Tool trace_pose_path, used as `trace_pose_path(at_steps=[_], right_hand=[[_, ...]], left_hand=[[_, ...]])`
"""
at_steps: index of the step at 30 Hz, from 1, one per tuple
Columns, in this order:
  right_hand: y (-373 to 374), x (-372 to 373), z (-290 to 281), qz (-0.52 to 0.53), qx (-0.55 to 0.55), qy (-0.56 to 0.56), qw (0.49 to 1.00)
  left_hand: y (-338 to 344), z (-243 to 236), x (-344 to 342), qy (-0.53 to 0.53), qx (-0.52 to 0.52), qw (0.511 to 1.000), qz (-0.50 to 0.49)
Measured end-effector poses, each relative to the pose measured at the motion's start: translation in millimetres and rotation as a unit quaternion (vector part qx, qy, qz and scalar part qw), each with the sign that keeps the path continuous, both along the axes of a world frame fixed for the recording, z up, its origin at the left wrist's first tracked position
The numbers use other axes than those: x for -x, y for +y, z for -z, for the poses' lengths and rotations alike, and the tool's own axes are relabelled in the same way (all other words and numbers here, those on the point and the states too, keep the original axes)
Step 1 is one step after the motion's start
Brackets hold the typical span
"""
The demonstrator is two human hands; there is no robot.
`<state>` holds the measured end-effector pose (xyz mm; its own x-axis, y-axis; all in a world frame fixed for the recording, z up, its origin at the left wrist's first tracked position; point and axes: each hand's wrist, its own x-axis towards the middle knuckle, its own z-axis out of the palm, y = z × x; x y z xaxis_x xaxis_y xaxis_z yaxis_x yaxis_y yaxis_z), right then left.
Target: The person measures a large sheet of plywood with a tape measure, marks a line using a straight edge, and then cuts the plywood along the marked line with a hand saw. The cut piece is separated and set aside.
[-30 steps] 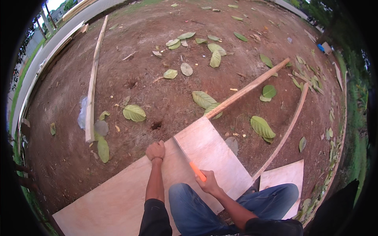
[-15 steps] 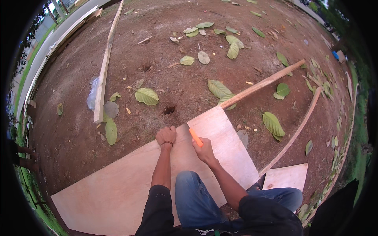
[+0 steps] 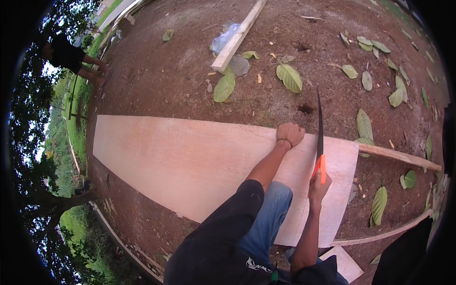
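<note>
A long, pale plywood sheet (image 3: pixel 185 152) stretches across the ground in front of me, its narrower left end farther off. My left hand (image 3: pixel 290 134), with a bracelet at the wrist, is closed on the sheet's far edge. Just right of it, my right hand (image 3: pixel 320 185) grips the orange handle of a handsaw (image 3: pixel 320 118). The dark blade lies across the far edge, its tip reaching past the wood over the soil. A thin line runs down the sheet toward me below the saw. My jeans-clad knee (image 3: pixel 275 199) rests over the sheet.
A wooden beam (image 3: pixel 240 35) lies beyond the sheet beside a clear plastic bag (image 3: pixel 225 39). Another wooden strip (image 3: pixel 401 156) sticks out from under the sheet's right end. A smaller board (image 3: pixel 342 263) lies near my right leg. Another person (image 3: pixel 71 57) stands far left.
The view has swung left, bringing the sheet's far end and another person into sight. More of the saw blade now shows past the far edge. Both hands keep their holds.
</note>
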<state>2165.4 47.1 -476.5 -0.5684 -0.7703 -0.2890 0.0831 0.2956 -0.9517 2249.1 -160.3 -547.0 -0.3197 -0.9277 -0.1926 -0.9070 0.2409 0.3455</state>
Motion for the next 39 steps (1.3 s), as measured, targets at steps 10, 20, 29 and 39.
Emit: trace_pose_path(at_steps=[10,20,29,39], right_hand=[[-8.2,16.5,3.0,-0.008,-0.009,-0.011,1.000],[106.5,-24.1,-27.1,-0.045,-0.024,0.062,0.997],[173.9,-47.3,-55.4,-0.005,-0.014,0.025,1.000],[74.1,-17.7,-20.0,0.000,-0.015,0.013,1.000]], left_hand=[[-3.7,7.8,7.6,-0.009,0.007,1.000,-0.020],[1.7,11.5,-10.7,0.001,-0.011,1.000,-0.023],[-3.5,4.1,-9.6,-0.035,-0.049,0.998,-0.028],[-8.3,5.8,-3.0,-0.018,-0.027,0.999,-0.024]])
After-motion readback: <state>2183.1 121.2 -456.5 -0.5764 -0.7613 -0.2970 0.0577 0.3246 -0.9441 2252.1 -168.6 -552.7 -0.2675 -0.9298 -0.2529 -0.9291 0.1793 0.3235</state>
